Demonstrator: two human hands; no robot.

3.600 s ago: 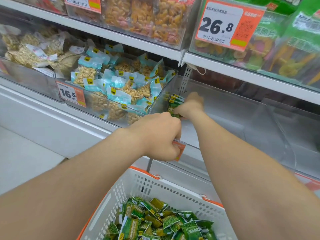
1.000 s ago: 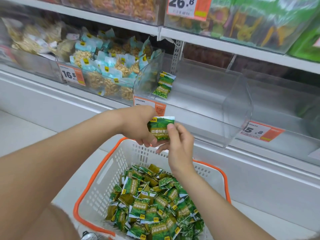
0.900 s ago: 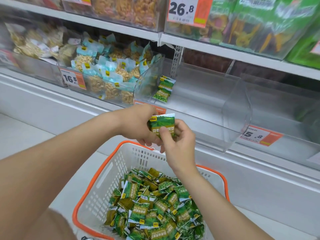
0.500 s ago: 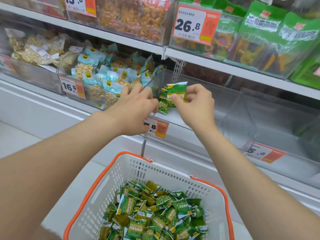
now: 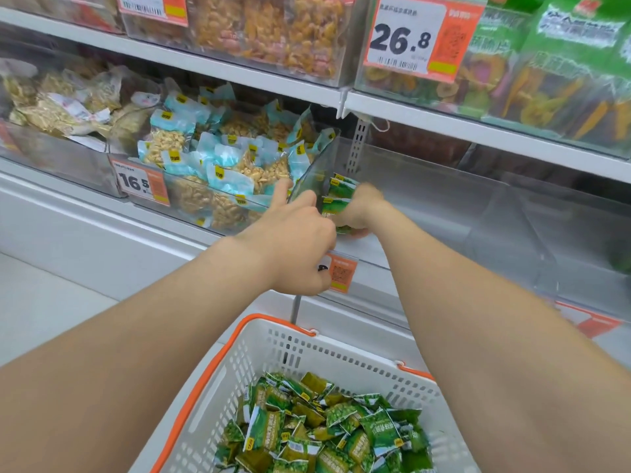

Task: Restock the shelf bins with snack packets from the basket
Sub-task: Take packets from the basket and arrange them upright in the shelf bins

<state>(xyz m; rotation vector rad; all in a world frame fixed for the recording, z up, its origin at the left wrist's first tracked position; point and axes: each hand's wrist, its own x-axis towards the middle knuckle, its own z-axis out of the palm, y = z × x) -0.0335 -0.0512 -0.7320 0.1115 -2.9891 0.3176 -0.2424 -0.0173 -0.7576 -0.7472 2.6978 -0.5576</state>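
The left forearm (image 5: pixel 143 336) and the right forearm (image 5: pixel 485 319) are both bare along their whole visible length. Through the wide lens they look broad near the camera and narrow toward the wrists. The left hand (image 5: pixel 297 247) and the right hand (image 5: pixel 362 209) are bare too. The right hand is slightly blurred.

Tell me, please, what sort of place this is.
Most likely a shop's snack aisle: orange price tags such as the 26.8 tag hang on clear shelf bins of bagged snacks, and a white basket of green packets sits below.
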